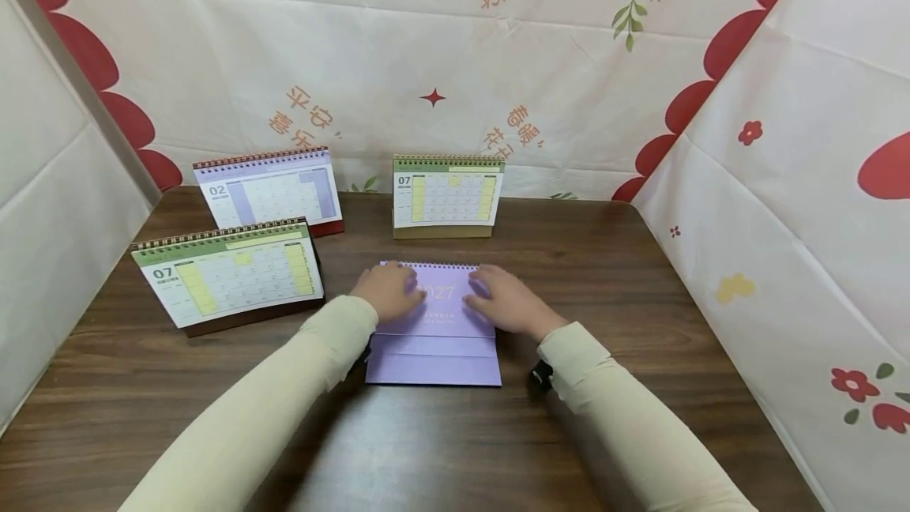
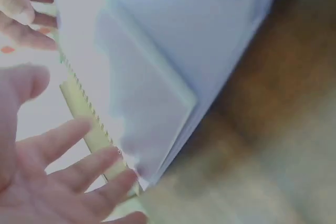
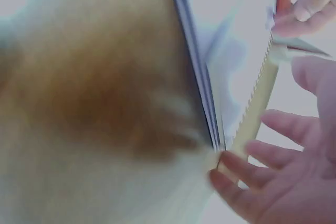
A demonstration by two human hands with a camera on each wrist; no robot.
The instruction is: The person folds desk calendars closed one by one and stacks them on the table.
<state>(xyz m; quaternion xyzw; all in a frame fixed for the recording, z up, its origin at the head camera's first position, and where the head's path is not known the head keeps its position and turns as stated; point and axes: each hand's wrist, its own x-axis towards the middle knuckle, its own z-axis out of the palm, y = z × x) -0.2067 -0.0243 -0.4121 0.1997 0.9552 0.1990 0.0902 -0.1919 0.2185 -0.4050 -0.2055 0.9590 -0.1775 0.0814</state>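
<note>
We have the purple calendar (image 1: 435, 346) lying flat at mid-desk, between both hands. Spiral binding (image 1: 444, 265) is at the far end, running left to right; base panel points at us, and the cover print reads upright from our side. Foreshortening: can't tell which axis is longer.

Left hand (image 1: 389, 292): fingers spread, at the far left part of the cover. Right hand (image 1: 513, 303): fingers also spread, at the far right edge. Can't confirm firm contact for every fingertip.

Surface: dark wood-grain desk (image 1: 455, 457). Three calendars stand on it: green-topped one (image 1: 448, 200) straight behind, lilac-topped one (image 1: 273, 194) far left, another green-topped one (image 1: 242, 279) nearer left. White printed cloth (image 1: 455, 46) with red trim hangs behind.
</note>
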